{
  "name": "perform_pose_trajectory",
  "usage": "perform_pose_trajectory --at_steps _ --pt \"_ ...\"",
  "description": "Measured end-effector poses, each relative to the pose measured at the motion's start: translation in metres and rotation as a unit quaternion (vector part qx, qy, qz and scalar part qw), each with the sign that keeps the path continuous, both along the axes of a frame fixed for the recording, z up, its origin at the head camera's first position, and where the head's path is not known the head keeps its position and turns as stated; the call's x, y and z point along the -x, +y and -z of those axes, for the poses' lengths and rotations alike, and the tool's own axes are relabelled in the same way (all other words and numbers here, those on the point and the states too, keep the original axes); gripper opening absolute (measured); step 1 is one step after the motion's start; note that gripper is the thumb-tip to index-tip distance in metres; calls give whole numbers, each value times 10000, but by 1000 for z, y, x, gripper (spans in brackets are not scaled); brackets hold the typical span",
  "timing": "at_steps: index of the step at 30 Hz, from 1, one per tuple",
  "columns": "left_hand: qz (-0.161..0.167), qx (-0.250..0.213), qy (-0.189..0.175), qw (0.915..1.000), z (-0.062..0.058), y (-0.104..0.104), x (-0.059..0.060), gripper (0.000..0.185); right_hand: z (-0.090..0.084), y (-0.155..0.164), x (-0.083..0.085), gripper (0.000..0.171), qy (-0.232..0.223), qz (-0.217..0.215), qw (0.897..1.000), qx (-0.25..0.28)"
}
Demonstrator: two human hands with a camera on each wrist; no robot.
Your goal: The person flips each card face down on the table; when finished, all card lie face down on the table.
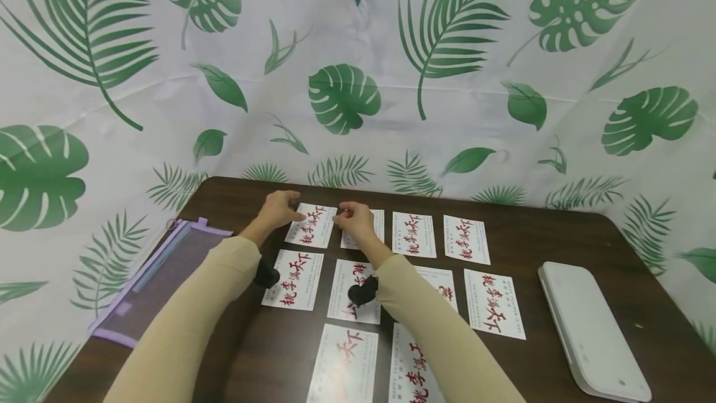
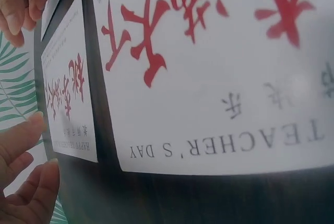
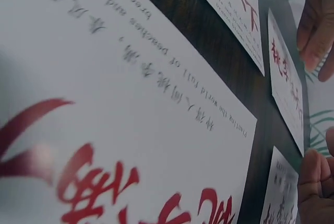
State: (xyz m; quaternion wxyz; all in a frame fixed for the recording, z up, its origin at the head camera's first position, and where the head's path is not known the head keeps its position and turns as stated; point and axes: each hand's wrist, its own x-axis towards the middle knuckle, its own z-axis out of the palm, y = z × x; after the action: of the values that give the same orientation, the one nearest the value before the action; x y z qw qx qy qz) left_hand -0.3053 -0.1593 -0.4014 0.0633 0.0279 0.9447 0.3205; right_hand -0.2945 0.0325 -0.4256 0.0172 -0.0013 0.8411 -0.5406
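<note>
- Nearest the head camera, 2 beige-sleeved forearms are extended over the dark brown wooden table [image 1: 559,229], above the near row of white rectangular paper cards printed with red calligraphy [image 1: 344,362], whose lower edges are cut off by the frame.
- The far-left white card with red calligraphy [image 1: 313,226] lies flat in the far row; its far-left corner is touched by the left hand [image 1: 278,209], whose fingers are curled toward it, though a true pinch cannot be confirmed.
- The right hand [image 1: 353,218] rests at the gap between that card and the neighbouring far-row card [image 1: 376,226], fingers curled; whether paper is gripped cannot be told.
- The card is judged light, thin and flexible, lying flush with the table, so an edge or corner would have to be lifted or slid before it is taken; creasing is the likely risk.
- In both wrist views only blurred, close print and fingertip edges are seen; the contact itself is out of frame.
- Several middle-row cards are partly hidden by the forearms and black wrist cameras.
- A purple mesh zip pouch [image 1: 151,278] lies left; a white flat plastic device [image 1: 593,322] lies right, its purpose unclear.
</note>
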Motion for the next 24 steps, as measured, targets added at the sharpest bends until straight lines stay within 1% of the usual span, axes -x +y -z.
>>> perform_pose_trajectory --at_steps 6,13,18,24 --pt "-19 116 37 9999 2 2 4 62 2 -9 5 39 -286 -8 9996 24" --pt "6 362 -27 9993 6 3 5 60 5 -13 8 39 -342 36 9993 -140" --pt "18 453 -39 9990 8 3 9 54 3 -12 10 40 -417 11 9991 -39" --pt "-84 483 -175 9986 9 4 10 50 -1 -11 14 42 -711 -137 9973 88"
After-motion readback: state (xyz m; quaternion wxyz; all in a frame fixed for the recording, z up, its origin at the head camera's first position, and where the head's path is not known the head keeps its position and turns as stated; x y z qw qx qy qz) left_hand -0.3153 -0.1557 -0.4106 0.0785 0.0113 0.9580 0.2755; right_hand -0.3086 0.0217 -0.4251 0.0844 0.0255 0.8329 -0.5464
